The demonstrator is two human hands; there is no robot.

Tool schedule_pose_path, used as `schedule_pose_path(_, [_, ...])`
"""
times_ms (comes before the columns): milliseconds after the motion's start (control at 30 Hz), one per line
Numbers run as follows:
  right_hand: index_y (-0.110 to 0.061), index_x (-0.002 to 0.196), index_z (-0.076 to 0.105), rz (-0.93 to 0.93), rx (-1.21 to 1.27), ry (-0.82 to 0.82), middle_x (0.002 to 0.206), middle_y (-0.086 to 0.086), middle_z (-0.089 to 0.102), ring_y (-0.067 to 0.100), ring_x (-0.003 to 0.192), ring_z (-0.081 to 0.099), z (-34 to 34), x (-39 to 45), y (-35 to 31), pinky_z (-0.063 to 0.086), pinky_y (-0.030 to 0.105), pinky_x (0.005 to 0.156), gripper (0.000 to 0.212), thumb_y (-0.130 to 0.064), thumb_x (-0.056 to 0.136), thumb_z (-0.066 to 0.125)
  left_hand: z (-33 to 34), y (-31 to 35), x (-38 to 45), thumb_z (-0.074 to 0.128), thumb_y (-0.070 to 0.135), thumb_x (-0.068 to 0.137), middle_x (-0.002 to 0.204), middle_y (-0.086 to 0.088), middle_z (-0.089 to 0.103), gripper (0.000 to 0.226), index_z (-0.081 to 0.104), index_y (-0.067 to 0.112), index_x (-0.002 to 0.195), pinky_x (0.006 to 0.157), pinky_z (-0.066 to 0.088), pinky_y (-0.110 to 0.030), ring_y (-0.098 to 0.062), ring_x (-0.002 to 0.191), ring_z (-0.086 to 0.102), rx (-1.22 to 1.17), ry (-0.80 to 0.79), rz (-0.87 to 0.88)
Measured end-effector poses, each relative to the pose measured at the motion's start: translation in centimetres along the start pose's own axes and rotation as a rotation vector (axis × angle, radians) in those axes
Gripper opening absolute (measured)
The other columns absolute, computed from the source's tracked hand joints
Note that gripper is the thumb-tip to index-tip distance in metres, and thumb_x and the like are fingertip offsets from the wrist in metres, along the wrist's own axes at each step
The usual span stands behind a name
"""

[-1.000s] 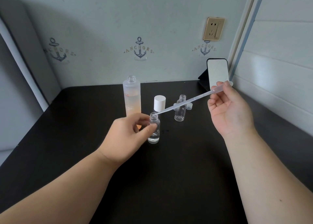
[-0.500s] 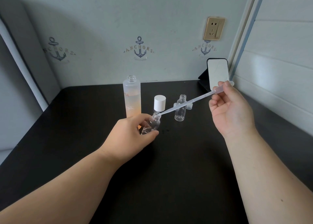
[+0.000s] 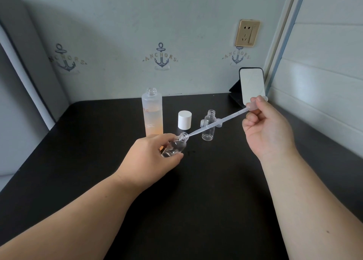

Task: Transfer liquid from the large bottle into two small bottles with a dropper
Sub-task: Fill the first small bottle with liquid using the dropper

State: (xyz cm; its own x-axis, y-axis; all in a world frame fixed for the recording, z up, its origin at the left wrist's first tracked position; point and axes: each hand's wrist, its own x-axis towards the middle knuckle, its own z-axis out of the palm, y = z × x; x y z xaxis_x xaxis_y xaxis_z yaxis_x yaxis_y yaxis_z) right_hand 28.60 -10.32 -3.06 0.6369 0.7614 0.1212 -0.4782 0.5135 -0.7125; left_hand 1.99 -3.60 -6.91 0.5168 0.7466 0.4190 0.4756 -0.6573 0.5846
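Dropper (image 3: 216, 122) tip hidden inside bottle (image 3: 174, 145).

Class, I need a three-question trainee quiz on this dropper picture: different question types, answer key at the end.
1. True or false: the tilted small bottle in the left hand stands upright on the table.
2. Which hand pinches the dropper bulb?
3. The white cap is: A on the large bottle; B standing on the table; C on the other small bottle.

Key: 1 false; 2 right hand; 3 B.

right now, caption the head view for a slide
Left hand tilts a small bottle while right hand aims the dropper into it.
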Motion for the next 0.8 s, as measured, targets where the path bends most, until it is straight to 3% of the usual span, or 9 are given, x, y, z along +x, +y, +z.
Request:
schedule_pose_path(300, [-0.016, 0.064, 0.076, -0.011, 0.009, -0.004, 0.071, 0.001, 0.067, 0.007, 0.050, 0.045, -0.01, -0.08, -0.09, 0.037, 0.017, 0.051, 0.036, -0.008, 0.097, 0.064, 0.05, -0.09, 0.00, 0.075, 0.042, 0.082, 0.090, 0.028, 0.062, 0.029, 0.070, 0.041, 0.110, 0.065, 0.041, -0.008, 0.009, 0.084, 0.058, 0.007, 0.001, 0.010])
schedule_pose_path(467, [-0.008, 0.077, 0.075, -0.026, 0.026, 0.009, 0.072, 0.004, 0.067, 0.009, 0.052, 0.047, -0.13, -0.09, -0.21, 0.040, 0.017, 0.052, 0.021, -0.005, 0.095, 0.066, 0.06, 0.03, 0.01, 0.077, 0.039, 0.082, 0.088, 0.022, 0.064, 0.025, 0.070, 0.041, 0.106, 0.067, 0.044, -0.008, 0.006, 0.082, 0.058, -0.001, -0.002, 0.013])
schedule_pose_path(600, [-0.008, 0.079, 0.077, -0.051, 0.018, 0.022, 0.072, 0.004, 0.068, 0.009, 0.055, 0.053, -0.20, -0.07, -0.15, 0.042, 0.017, 0.054, 0.021, -0.003, 0.096, 0.064, 0.07, 0.17, 0.01, 0.077, 0.038, 0.082, 0.087, 0.022, 0.064, 0.023, 0.069, 0.043, 0.103, 0.066, 0.044, -0.008, 0.005, 0.080, 0.059, -0.005, 0.000, 0.005])
schedule_pose_path(700, [-0.006, 0.093, 0.072, -0.053, 0.024, 0.030, 0.076, 0.004, 0.069, 0.010, 0.061, 0.058, -0.27, 0.00, -0.11, 0.046, 0.017, 0.059, 0.009, -0.006, 0.097, 0.064, 0.04, 0.21, 0.04, 0.076, 0.042, 0.082, 0.087, 0.022, 0.065, 0.022, 0.065, 0.048, 0.100, 0.065, 0.046, -0.009, 0.002, 0.079, 0.060, -0.005, -0.021, -0.008])
schedule_pose_path(800, [-0.005, 0.096, 0.072, -0.028, 0.048, 0.030, 0.077, 0.004, 0.071, 0.010, 0.061, 0.058, -0.41, 0.08, 0.03, 0.048, 0.019, 0.059, 0.011, -0.012, 0.098, 0.064, 0.03, 0.07, 0.17, 0.076, 0.047, 0.080, 0.084, 0.027, 0.064, 0.023, 0.063, 0.047, 0.100, 0.066, 0.047, -0.009, 0.002, 0.076, 0.062, -0.024, -0.036, -0.039])
